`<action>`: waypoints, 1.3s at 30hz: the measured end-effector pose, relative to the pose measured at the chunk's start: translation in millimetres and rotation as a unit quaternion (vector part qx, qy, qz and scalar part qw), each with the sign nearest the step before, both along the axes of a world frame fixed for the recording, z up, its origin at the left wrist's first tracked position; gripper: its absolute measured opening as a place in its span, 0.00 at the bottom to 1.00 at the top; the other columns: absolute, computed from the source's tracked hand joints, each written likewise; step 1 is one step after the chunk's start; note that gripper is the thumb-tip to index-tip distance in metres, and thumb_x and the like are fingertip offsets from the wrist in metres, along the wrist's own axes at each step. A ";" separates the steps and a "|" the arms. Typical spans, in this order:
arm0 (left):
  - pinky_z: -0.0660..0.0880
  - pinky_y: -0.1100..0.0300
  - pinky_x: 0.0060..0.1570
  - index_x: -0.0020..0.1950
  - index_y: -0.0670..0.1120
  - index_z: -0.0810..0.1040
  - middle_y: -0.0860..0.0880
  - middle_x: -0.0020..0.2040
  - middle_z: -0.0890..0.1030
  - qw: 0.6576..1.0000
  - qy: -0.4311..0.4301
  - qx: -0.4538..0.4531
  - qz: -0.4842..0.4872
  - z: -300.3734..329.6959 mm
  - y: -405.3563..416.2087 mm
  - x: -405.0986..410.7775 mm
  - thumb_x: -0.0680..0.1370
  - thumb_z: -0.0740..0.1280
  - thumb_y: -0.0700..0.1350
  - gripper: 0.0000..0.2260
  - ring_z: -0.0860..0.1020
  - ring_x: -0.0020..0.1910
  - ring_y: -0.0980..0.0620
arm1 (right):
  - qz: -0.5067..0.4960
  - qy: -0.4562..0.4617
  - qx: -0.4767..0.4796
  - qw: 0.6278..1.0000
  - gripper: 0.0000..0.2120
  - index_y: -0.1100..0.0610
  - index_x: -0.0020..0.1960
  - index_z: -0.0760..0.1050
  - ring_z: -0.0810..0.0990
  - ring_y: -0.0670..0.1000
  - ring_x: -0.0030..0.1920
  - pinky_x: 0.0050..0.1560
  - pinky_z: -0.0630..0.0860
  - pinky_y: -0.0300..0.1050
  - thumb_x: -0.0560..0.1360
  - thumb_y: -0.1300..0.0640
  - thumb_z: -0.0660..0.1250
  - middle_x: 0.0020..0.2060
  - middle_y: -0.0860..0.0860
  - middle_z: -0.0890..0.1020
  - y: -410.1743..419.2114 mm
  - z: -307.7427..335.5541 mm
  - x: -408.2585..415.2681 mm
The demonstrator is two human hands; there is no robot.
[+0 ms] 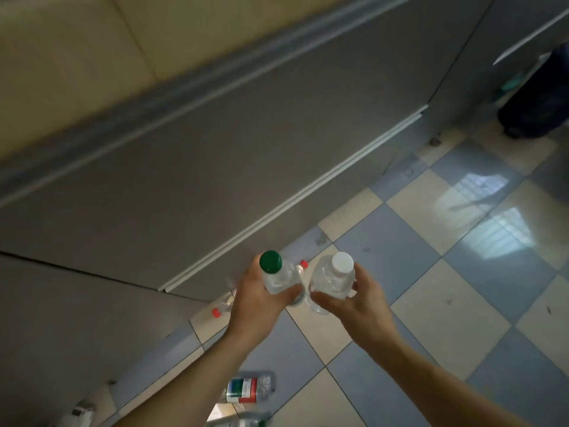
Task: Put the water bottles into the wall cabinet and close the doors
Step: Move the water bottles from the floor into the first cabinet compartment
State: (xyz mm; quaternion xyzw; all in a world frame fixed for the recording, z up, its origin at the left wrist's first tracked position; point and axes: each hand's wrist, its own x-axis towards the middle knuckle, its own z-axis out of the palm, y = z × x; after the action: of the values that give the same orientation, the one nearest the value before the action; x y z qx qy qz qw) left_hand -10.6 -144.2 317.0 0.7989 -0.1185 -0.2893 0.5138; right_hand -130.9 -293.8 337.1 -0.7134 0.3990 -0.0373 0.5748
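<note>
My left hand (255, 298) grips a clear water bottle with a green cap (271, 261), held upright above the floor. Right beside it, my right hand (354, 303) grips a clear bottle with a white cap (341, 262). The two bottles nearly touch. In front of both hands stands the grey cabinet (215, 155), its doors shut, with a pale handle strip (292, 198) along one door edge.
More bottles lie on the checkered tile floor: red-capped ones (216, 312) near the cabinet foot, a labelled one (246, 389) under my left forearm, others at the bottom edge. A dark bin (535, 100) stands at the far right.
</note>
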 end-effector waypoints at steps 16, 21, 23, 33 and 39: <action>0.79 0.66 0.47 0.59 0.59 0.77 0.62 0.52 0.84 0.989 -0.119 -0.085 0.026 417.0 15.5 -30.2 0.66 0.81 0.53 0.24 0.83 0.51 0.62 | 0.082 -0.178 -0.087 0.977 0.23 0.39 0.55 0.77 0.82 0.39 0.50 0.43 0.79 0.32 0.65 0.49 0.82 0.51 0.42 0.83 -21.4 422.2 -7.9; 0.82 0.55 0.52 0.62 0.56 0.78 0.57 0.55 0.85 0.975 -0.177 -0.128 0.034 508.7 54.2 -18.3 0.69 0.80 0.54 0.24 0.84 0.54 0.57 | 0.121 -0.236 -0.091 0.960 0.25 0.45 0.59 0.79 0.84 0.37 0.48 0.42 0.76 0.27 0.65 0.53 0.83 0.49 0.40 0.86 1.6 518.6 9.8; 0.82 0.57 0.52 0.63 0.56 0.78 0.57 0.55 0.85 0.965 -0.212 -0.146 0.050 546.3 74.2 -10.3 0.69 0.80 0.57 0.25 0.84 0.54 0.57 | 0.142 -0.261 -0.094 0.950 0.24 0.44 0.58 0.79 0.84 0.36 0.46 0.41 0.75 0.25 0.66 0.54 0.83 0.47 0.37 0.86 15.5 555.7 20.8; 0.82 0.53 0.49 0.59 0.55 0.80 0.53 0.52 0.87 0.912 -0.327 -0.203 0.143 753.3 205.4 57.1 0.68 0.80 0.57 0.22 0.86 0.51 0.53 | 0.218 -0.361 -0.110 0.900 0.20 0.42 0.50 0.81 0.84 0.39 0.41 0.41 0.77 0.39 0.61 0.43 0.82 0.42 0.40 0.86 138.0 746.9 121.8; 0.79 0.66 0.37 0.52 0.54 0.83 0.54 0.46 0.87 0.857 -0.401 -0.237 0.221 853.2 301.4 104.5 0.71 0.79 0.55 0.12 0.86 0.45 0.56 | 0.264 -0.417 -0.091 0.865 0.18 0.44 0.48 0.82 0.83 0.43 0.33 0.40 0.77 0.43 0.61 0.44 0.83 0.33 0.44 0.84 227.5 852.6 195.8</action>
State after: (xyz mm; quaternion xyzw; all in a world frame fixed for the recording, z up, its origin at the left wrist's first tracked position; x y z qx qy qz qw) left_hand 94.0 157.3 1170.2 0.7047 -0.1994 0.2142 0.6463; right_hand 65.0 -66.3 1189.7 -0.7595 -0.0858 -0.2144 0.6081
